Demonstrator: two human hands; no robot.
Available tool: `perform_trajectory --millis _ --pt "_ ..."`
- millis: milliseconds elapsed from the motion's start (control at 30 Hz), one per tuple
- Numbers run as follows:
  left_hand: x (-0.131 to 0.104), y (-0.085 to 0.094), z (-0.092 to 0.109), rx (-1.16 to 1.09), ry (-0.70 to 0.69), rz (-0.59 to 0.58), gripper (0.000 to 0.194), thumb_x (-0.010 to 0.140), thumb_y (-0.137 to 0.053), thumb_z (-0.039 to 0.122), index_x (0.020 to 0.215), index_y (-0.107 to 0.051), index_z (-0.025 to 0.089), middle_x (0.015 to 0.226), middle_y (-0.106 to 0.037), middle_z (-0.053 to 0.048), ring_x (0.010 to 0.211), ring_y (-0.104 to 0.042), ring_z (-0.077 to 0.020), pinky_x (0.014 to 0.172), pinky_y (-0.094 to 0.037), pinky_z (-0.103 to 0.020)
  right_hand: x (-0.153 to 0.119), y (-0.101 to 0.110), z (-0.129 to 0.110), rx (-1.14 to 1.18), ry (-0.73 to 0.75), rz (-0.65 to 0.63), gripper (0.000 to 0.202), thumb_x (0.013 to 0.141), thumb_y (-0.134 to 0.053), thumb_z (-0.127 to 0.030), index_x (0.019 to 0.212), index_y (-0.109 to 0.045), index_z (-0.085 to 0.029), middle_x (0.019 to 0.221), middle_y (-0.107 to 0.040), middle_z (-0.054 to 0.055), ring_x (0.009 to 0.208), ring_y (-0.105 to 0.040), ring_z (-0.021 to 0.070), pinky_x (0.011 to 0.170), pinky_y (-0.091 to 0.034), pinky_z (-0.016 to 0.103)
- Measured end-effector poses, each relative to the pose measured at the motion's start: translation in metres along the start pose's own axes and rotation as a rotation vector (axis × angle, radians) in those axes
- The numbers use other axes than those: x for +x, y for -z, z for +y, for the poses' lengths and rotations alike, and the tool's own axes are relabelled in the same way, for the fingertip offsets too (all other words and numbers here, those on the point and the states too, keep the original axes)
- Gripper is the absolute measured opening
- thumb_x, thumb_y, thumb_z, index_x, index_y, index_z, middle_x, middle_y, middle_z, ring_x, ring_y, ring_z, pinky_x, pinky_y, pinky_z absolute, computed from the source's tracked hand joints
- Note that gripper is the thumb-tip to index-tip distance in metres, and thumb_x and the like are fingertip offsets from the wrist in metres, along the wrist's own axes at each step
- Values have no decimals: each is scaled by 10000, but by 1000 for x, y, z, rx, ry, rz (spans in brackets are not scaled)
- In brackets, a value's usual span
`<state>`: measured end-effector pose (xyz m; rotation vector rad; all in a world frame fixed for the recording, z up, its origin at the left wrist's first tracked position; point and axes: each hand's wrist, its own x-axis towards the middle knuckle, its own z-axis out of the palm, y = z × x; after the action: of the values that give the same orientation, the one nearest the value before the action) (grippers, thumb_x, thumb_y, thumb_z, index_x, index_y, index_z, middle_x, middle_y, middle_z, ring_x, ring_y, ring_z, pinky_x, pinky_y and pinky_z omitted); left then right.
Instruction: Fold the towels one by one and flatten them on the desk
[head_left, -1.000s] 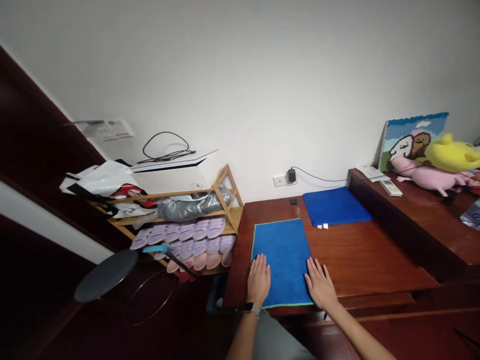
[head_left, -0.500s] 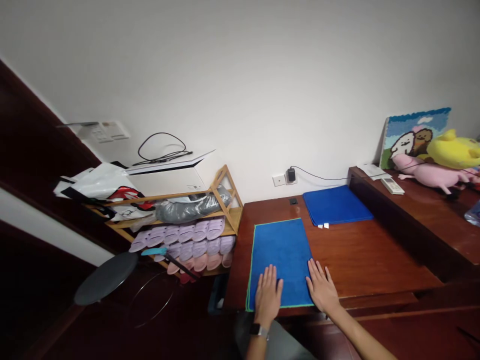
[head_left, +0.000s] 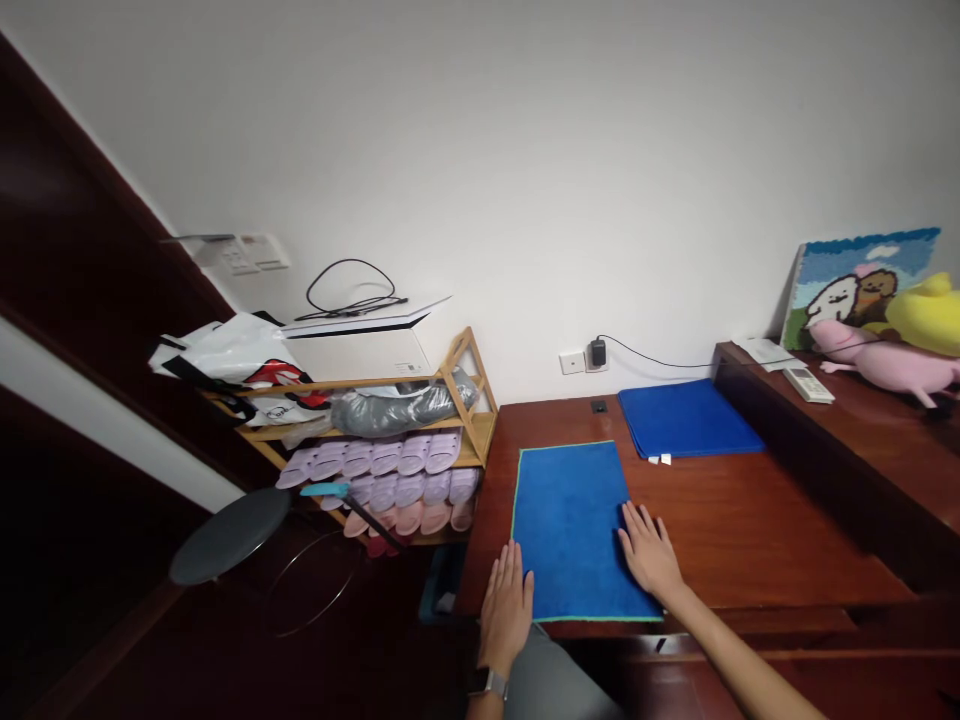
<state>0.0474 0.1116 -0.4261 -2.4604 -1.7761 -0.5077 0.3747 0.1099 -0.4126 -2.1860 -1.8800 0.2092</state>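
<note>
A blue towel (head_left: 574,525) with a green edge lies folded and flat on the brown wooden desk (head_left: 720,530). Fingers outstretched, my left hand (head_left: 508,608) rests at the towel's near left edge; a watch is on that wrist. On the opposite side, my right hand (head_left: 651,555) lies flat, its fingertips at the towel's right edge and its palm over the desk. Neither hand grips anything. Behind, toward the wall, sits a darker blue folded cloth (head_left: 690,418) with small white tags.
To the left stands a wooden shoe rack (head_left: 480,430) with lilac and pink slippers and a white box (head_left: 360,355) on top. A round stool (head_left: 229,535) is beside it. A raised ledge at right bears a remote control (head_left: 808,386) and a pink plush toy (head_left: 885,360).
My left hand has slid from the top of the towel outward to its left edge. My right hand stays by the right edge. The view has turned slightly left.
</note>
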Motion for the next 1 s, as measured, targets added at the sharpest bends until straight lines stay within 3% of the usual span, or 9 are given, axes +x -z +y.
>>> perform_trajectory --millis 167,333,500,600,700,800,900,1000 --pt "0 2 -3 12 -5 -16 628 1099 -309 380 1685 -151 220 1678 -387 -87 1539 -386 -245 1254 -397 -486 90 26 -13 16 -7 -62 667 1077 -145 -427 1674 -224 -141 1740 -216 51 1615 -177 239 1301 -154 464" --pt "-1 1 -5 20 -6 -28 643 1090 -316 373 1688 -105 270 1684 -380 -51 1528 -410 -253 1232 -434 -490 160 29 -14 6 -34 -98 672 1072 -167 -404 1667 -222 -96 1741 -199 91 1616 -168 253 1300 -132 460" --pt "-8 -7 -19 24 17 -62 668 1081 -321 389 1679 -28 331 1694 -353 -5 1513 -437 -272 1206 -472 -515 185 8 -6 19 -53 -89 681 1059 -191 -393 1666 -212 -82 1743 -186 111 1618 -158 258 1304 -87 472" --pt "5 -6 -19 24 21 -77 678 1076 -340 415 1677 -33 347 1676 -395 2 1490 -473 -291 1189 -490 -531 187 -5 -3 6 -35 -56 687 1057 -179 -404 1668 -213 -91 1744 -194 93 1619 -152 256 1308 -62 469" --pt "55 -2 9 -7 -3 -46 663 1090 -305 380 1682 -13 315 1713 -325 -16 1540 -393 -277 1234 -430 -537 188 -13 0 4 -26 -39 690 1057 -176 -413 1667 -221 -95 1741 -208 84 1617 -166 257 1309 -79 480" --pt "136 -11 66 -79 -157 -69 623 1103 -258 363 1689 -74 259 1729 -284 -35 1583 -300 -245 1284 -348 -504 189 -17 3 2 -19 -26 689 1057 -183 -413 1668 -216 -96 1740 -217 85 1618 -160 253 1310 -83 482" --pt "210 -37 125 -155 -266 -145 607 1105 -221 409 1681 -182 221 1720 -297 -57 1595 -265 -239 1307 -296 -495 189 -21 7 -10 13 -12 674 1056 -188 -393 1670 -223 -118 1739 -225 82 1620 -152 250 1307 -87 480" --pt "248 -68 157 -198 -232 -228 637 1099 -167 455 1671 -229 182 1705 -324 -87 1596 -263 -241 1314 -268 -493 190 -25 10 -37 38 -26 655 1052 -202 -355 1670 -240 -140 1746 -200 64 1623 -137 244 1305 -88 466"
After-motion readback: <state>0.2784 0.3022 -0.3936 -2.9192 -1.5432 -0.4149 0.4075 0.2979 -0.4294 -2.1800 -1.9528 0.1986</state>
